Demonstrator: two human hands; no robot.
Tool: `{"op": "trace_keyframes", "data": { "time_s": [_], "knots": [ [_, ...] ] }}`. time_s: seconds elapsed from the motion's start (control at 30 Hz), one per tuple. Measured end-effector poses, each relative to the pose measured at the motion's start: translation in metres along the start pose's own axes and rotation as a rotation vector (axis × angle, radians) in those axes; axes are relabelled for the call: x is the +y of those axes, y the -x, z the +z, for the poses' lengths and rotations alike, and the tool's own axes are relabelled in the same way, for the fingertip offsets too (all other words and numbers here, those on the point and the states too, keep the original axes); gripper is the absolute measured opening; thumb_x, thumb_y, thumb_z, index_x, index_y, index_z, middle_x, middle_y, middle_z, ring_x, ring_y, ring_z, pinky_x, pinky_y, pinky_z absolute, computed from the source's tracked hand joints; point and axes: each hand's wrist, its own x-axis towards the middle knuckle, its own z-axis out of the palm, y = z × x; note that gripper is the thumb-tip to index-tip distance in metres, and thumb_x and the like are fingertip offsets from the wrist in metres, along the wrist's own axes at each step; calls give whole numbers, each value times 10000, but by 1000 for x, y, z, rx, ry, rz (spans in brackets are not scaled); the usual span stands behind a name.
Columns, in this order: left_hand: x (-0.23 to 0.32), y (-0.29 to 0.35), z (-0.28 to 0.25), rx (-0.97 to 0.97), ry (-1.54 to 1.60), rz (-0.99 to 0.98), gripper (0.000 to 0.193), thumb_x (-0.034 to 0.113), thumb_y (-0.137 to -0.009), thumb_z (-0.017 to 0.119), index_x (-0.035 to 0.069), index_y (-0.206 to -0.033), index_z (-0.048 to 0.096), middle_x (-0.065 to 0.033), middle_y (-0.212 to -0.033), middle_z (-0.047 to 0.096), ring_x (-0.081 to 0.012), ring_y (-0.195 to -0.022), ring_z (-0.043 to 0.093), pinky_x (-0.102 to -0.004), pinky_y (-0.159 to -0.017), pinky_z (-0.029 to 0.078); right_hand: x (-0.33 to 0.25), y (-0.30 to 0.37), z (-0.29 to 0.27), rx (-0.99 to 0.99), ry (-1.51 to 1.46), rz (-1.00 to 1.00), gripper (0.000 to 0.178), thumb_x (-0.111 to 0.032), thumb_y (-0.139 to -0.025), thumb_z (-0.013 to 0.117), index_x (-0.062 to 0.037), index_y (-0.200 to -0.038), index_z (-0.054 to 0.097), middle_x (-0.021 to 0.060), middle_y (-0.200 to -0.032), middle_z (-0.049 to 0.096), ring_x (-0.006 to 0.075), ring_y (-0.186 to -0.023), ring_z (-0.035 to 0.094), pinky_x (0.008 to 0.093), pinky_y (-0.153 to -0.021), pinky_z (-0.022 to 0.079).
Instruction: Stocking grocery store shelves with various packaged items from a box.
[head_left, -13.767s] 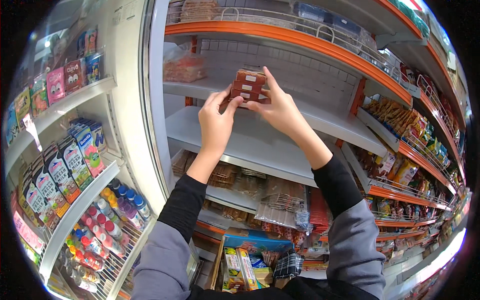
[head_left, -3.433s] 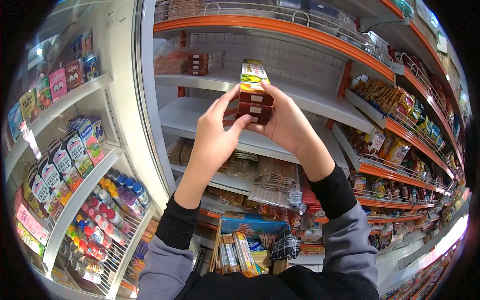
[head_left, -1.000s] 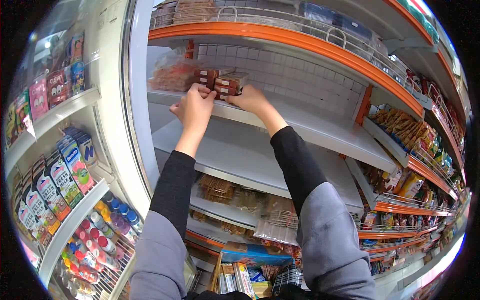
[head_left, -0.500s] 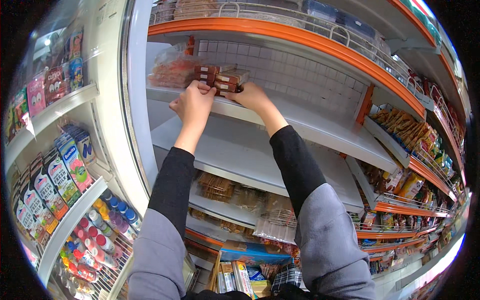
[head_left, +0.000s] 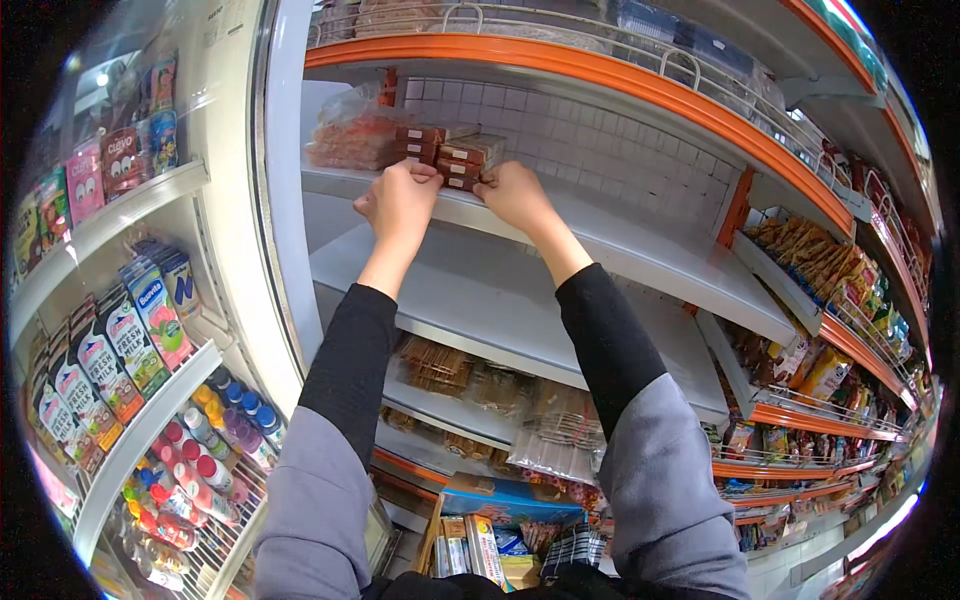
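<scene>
Two stacks of flat brown packs with small white labels stand side by side on the grey shelf point(head_left: 640, 235). My left hand point(head_left: 400, 203) has its fingers curled, the tips pressed at the left front edge of the right stack of brown packs point(head_left: 461, 168). On that stack's other side, my right hand point(head_left: 522, 198) bends its fingers against the right front edge. The left stack of brown packs point(head_left: 417, 146) is partly hidden behind my left hand. Clear plastic bags of pinkish-orange food point(head_left: 350, 143) lie left of the stacks.
A glass-fronted fridge with milk cartons point(head_left: 110, 350) and bottles stands at the left. An orange-edged shelf point(head_left: 560, 62) runs overhead. Below are shelves with bagged brown sticks point(head_left: 435, 362) and a box of mixed packages point(head_left: 510, 495). Snack bags point(head_left: 815, 265) fill racks at the right.
The stacked packs on the right now sit evenly, showing more of their front labels. My hands have shifted slightly lower along the sides, and the view has moved a little.
</scene>
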Motion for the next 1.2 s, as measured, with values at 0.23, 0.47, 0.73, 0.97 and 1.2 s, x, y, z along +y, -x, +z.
{"op": "trace_keyframes", "data": {
  "time_s": [0.23,0.47,0.73,0.97,1.2],
  "knots": [
    [20,6,-6,-197,7,-93,270,364,-705,658,188,-908,684,-25,-856,670,-225,-870,615,-479,-826,360,-10,26,-26,-10,34,113,278,-241,-731,656,-12,-885,627,203,-847,625,348,-847,598,423,-730,470],
    [21,6,2,-221,20,-86,210,308,-732,644,181,-893,686,-54,-835,668,-252,-871,613,-524,-800,336,-20,44,-25,138,143,111,218,-202,-750,617,-17,-863,635,188,-814,626,345,-813,605,425,-703,480],
    [20,0,1,-301,8,-130,255,340,-737,644,184,-936,675,-28,-901,662,-236,-917,596,-556,-838,306,-24,52,-27,207,182,156,219,-230,-754,595,-79,-896,664,137,-834,645,309,-813,610,376,-707,470],
    [21,-1,2,-281,0,-139,195,295,-722,653,190,-882,688,-46,-864,667,-249,-903,603,-569,-840,284,-25,53,-25,206,196,140,201,-236,-751,598,-91,-865,677,133,-795,644,308,-789,612,377,-691,473],
    [20,-2,2,-300,29,-136,181,290,-722,648,199,-873,692,-34,-866,668,-238,-904,603,-574,-856,260,-20,54,-26,246,219,87,195,-230,-747,599,-96,-865,678,131,-794,643,303,-767,614,364,-675,477]
  ]
}}
